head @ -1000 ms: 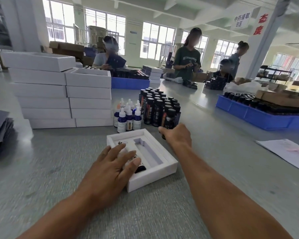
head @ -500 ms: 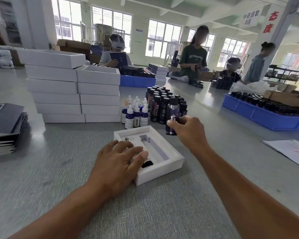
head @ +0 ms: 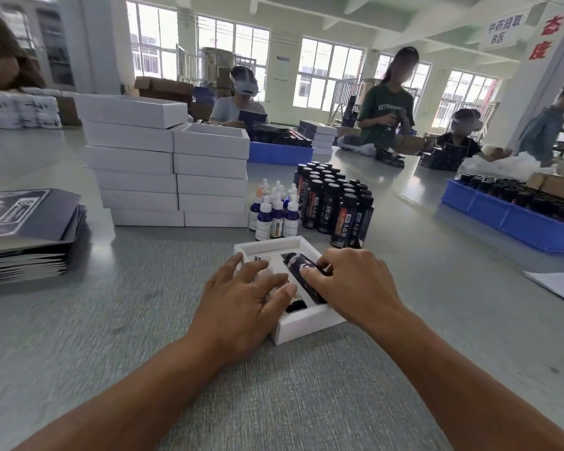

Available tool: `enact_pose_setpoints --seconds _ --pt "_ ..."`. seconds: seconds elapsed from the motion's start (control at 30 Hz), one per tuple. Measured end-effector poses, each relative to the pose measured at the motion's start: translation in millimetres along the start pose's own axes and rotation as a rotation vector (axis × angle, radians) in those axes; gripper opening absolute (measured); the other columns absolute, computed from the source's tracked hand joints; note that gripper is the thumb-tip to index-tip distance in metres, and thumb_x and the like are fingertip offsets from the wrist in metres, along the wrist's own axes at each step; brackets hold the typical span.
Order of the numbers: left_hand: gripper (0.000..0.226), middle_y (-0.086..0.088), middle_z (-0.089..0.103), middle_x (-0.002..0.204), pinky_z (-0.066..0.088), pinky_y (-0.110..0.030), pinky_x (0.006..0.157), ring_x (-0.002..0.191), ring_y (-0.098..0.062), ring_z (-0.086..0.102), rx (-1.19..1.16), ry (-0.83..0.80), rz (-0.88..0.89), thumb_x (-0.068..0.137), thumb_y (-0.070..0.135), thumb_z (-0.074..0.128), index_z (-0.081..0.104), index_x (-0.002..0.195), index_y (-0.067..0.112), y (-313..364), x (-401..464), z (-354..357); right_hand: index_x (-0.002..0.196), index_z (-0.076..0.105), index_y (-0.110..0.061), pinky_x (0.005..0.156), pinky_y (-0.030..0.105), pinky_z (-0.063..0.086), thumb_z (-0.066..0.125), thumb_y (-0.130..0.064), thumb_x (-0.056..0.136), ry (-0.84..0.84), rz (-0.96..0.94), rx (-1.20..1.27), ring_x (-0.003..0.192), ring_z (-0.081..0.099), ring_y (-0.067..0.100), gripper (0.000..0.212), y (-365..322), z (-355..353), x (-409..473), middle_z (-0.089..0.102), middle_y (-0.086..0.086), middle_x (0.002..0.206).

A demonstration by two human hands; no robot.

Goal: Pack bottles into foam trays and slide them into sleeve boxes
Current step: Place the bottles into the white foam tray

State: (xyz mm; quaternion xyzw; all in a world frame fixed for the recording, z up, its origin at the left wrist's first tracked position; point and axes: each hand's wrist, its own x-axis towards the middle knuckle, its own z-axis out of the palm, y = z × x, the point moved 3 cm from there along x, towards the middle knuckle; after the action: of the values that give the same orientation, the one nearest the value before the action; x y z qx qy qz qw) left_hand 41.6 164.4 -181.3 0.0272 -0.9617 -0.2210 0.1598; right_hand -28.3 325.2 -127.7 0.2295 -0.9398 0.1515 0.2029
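Observation:
A white foam tray (head: 306, 325) lies on the grey table in front of me. A tall black bottle (head: 298, 266) lies in its right slot, and my right hand (head: 352, 281) grips it with curled fingers. My left hand (head: 241, 301) rests flat with spread fingers on the tray's left side, covering a dropper bottle whose black end (head: 295, 304) shows by the thumb. Behind the tray stand a cluster of black bottles (head: 336, 203) and small blue dropper bottles (head: 275, 211).
Two stacks of white trays (head: 170, 170) rise at the left back. Dark flat sleeve boxes (head: 23, 229) are piled at the far left. A blue crate of bottles (head: 518, 209) sits at the right, paper (head: 560, 286) nearer. Other people work across the table.
My right hand took a black bottle from the cluster, carried it back and laid it into the tray's right slot. My left hand stayed on the tray.

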Motion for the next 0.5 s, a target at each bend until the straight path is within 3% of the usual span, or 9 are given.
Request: enact_pose_setpoints --seconds 0.17,0.33,0.5 --pt "0.083 0.017 0.03 0.153 0.009 -0.042 0.118 0.146 -0.009 0.0 -0.002 0.016 0.005 0.074 0.082 -0.001 0.045 0.136 0.051 -1.0 0.8 0.3 0.104 0.074 -0.026 0.071 0.032 0.048 0.054 -0.054 0.092 0.05 -0.054 -0.006 0.084 0.065 0.019 0.037 0.4 2.0 -0.4 0.073 -0.001 0.094" --pt "0.079 0.017 0.031 0.153 0.011 -0.044 0.117 0.146 -0.01 0.001 -0.006 0.008 0.0 0.076 0.081 0.003 0.045 0.136 0.05 -1.1 1.3 0.9 0.103 0.072 -0.027 0.063 0.03 0.04 0.05 -0.054 0.095 0.112 -0.078 -0.085 0.079 0.063 0.019 0.036 -6.4 6.6 -5.8 0.069 -0.002 0.09" --pt "0.074 0.015 0.032 0.153 0.011 -0.046 0.118 0.146 -0.012 0.001 -0.014 -0.006 -0.004 0.079 0.078 0.008 0.045 0.136 0.05 -0.9 1.1 0.6 0.091 0.071 -0.024 0.063 0.03 0.035 0.053 -0.052 0.096 0.008 -0.08 -0.116 0.073 0.054 0.017 0.034 -8.1 9.1 -4.5 0.06 -0.006 0.08"
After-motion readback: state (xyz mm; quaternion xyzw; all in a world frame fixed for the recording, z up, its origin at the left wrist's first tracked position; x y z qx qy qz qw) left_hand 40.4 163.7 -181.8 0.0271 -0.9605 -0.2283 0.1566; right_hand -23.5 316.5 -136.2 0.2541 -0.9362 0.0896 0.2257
